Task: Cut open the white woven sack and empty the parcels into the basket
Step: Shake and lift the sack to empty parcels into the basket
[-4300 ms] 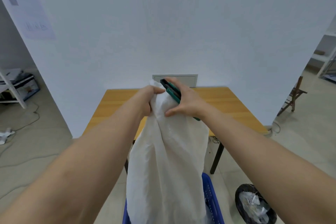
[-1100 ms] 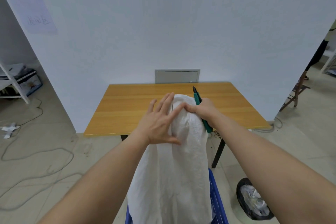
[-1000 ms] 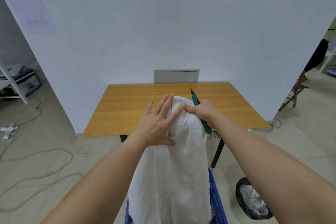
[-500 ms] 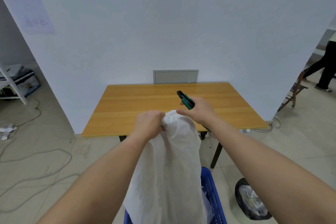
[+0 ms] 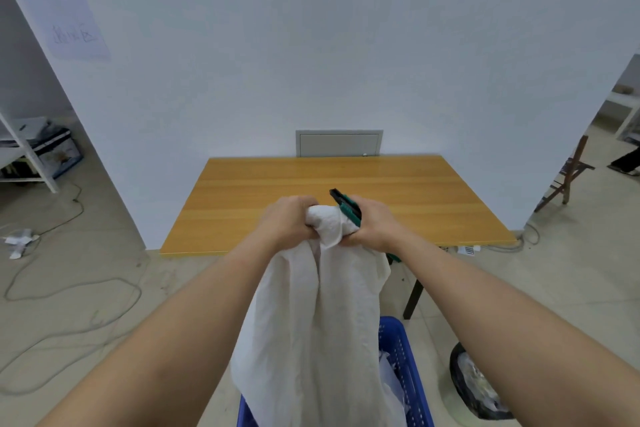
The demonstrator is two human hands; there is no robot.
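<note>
The white woven sack [image 5: 322,329] hangs limp from both my hands over the blue basket [image 5: 405,371]. My left hand [image 5: 289,222] grips the bunched top of the sack. My right hand [image 5: 372,224] grips the same bunch from the right and also holds a green and black utility knife [image 5: 344,203], whose tip points up and to the left. A pale parcel [image 5: 391,385] shows inside the basket beside the sack. The sack covers most of the basket's inside.
A wooden table [image 5: 332,198] stands just behind the sack against a white wall. A black bin [image 5: 474,388] with a plastic liner sits on the floor at lower right. Cables [image 5: 69,291] trail across the floor at left. A wooden chair [image 5: 568,173] stands at far right.
My left hand went from lying flat on the sack to gripping its top. My right hand closed onto the sack beside it. The bunched top is now held lower and tighter.
</note>
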